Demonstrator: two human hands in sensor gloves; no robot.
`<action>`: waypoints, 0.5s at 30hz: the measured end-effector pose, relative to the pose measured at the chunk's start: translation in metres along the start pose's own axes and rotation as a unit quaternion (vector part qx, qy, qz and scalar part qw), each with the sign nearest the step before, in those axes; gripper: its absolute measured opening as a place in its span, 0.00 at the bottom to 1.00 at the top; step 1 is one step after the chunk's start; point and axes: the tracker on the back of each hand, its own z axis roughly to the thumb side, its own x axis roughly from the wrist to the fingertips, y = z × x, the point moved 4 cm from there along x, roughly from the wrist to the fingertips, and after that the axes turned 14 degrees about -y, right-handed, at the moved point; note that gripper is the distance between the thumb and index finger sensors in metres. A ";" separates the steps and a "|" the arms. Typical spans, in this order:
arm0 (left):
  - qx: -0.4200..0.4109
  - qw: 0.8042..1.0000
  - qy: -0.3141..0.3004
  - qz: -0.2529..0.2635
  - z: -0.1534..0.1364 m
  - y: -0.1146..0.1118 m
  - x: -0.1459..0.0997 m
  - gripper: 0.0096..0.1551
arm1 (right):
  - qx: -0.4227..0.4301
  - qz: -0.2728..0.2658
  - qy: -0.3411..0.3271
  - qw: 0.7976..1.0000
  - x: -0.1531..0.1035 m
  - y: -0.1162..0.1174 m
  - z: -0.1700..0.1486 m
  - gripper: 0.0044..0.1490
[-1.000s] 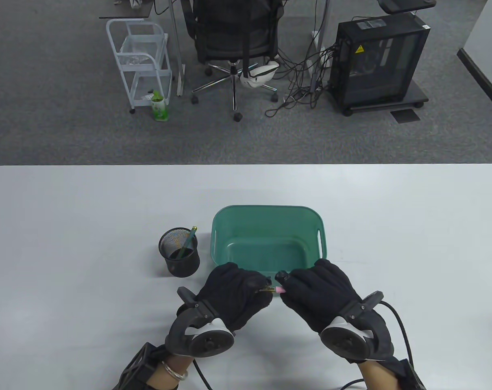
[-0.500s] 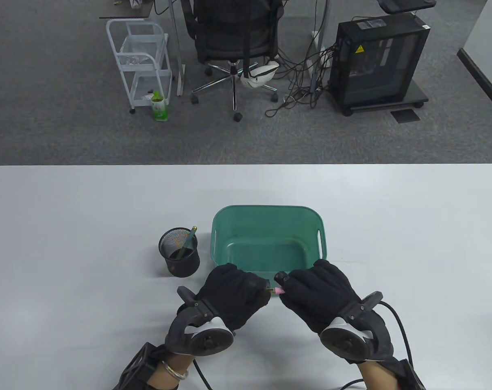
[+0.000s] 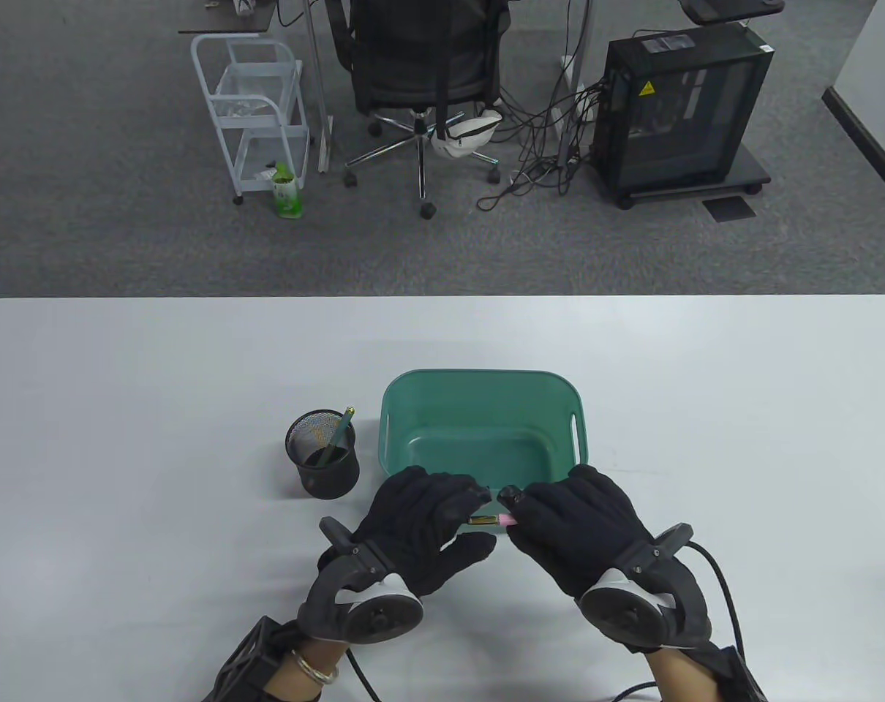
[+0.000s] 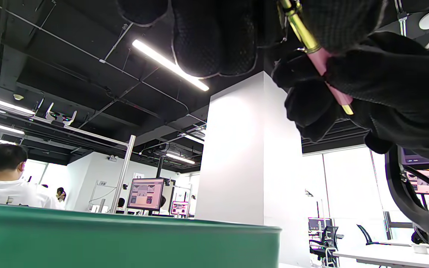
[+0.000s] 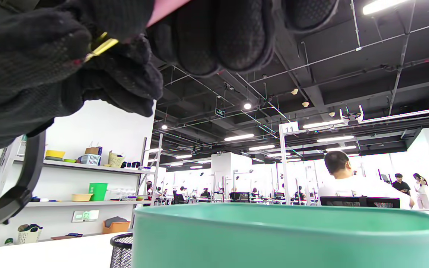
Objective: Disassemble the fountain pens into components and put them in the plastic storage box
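- Table view shows the pink pen [image 3: 495, 521] held between both hands, just in front of the near rim of the green box [image 3: 479, 380], above the surface [image 3: 121, 439].
- Its long axis runs roughly side to side: the gold section points toward the left hand [image 3: 424, 530], and the pink barrel goes into the right hand [image 3: 574, 523].
- Left wrist view shows the left hand's fingertips [image 4: 311, 22] pinching the gold end, with the pink barrel [image 4: 328, 78] running down into the other glove.
- The right hand's fingers are curled around the pink barrel, so both hands are closed on the same pen.
- My judgement is that the next move is a pull or twist along that side-to-side axis, with the hands drawing apart.
- The box lies straight ahead of both hands and very near, so either hand could drop a freed part over the rim with a short forward reach.
- A black mesh cup [image 3: 323, 455] stands just left of the box and holds a green pen [image 3: 338, 436] leaning upright; the left hand is the nearer one to it.
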 end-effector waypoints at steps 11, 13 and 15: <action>0.003 1.000 -0.001 0.006 0.001 0.001 0.000 0.24 | -0.001 0.002 -0.001 1.000 0.000 0.001 0.000 0.27; 0.002 1.000 0.000 0.006 0.001 0.001 0.000 0.24 | 0.000 0.002 -0.001 1.000 0.000 0.001 0.000 0.27; 0.000 1.000 0.001 0.007 0.001 0.001 0.000 0.24 | -0.001 0.002 -0.002 1.000 0.000 0.001 0.000 0.27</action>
